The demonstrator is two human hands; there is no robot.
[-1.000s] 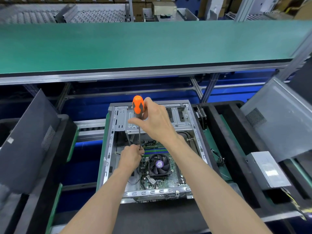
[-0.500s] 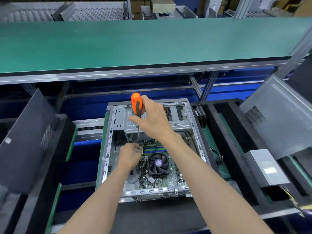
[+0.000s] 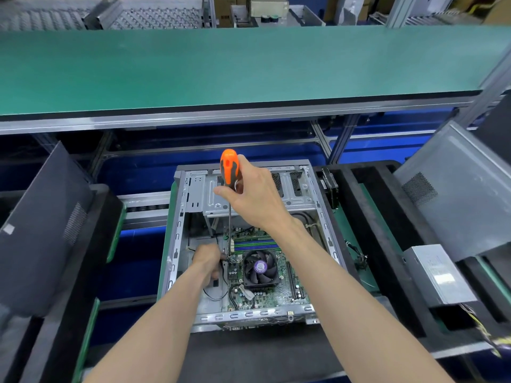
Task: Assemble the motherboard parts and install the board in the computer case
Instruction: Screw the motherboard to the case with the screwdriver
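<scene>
- The right hand (image 3: pixel 255 197) grips the orange handle of one screwdriver (image 3: pixel 229 172), fingers wrapped round it, the shaft standing nearly upright with its tip down at the left edge of the motherboard (image 3: pixel 265 288).
- The left hand (image 3: pixel 207 259) sits low inside the computer case (image 3: pixel 177 244), its fingers curled close beside the tip; whether they pinch a screw or only steady the shaft cannot be told, as the spot is too small to read.
- The board lies flat in the case floor, one fan (image 3: pixel 260 268) at its middle, and the case lies open on the desk.
- To do this step well, I would keep the shaft square to the board, press lightly straight down while turning, and let the lower fingers guide the tip so it does not skip onto the parts nearby.
- Counted: one screwdriver, one case, one board, one fan, one grey power supply box (image 3: pixel 439 275) well apart to the right, two loose side panels, one leaning either side.
</scene>
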